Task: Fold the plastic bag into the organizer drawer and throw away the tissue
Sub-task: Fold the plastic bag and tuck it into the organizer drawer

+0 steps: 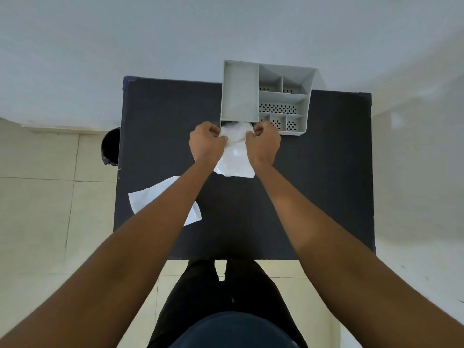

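I clench both my left hand (pixel 206 141) and right hand (pixel 263 143) on the plastic bag (pixel 236 159), feeding it toward the drawer (pixel 237 125) at twelve o'clock; next, I judge, comes the tissue (pixel 150 197) at seven.

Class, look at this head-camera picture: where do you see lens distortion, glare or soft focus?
Head view: wide-angle bending curves the forearms and the table edges; a glare spot sits on the plastic bag between the left hand and right hand; lighting is soft and even, with only faint shadows; the organizer looks slightly soft.
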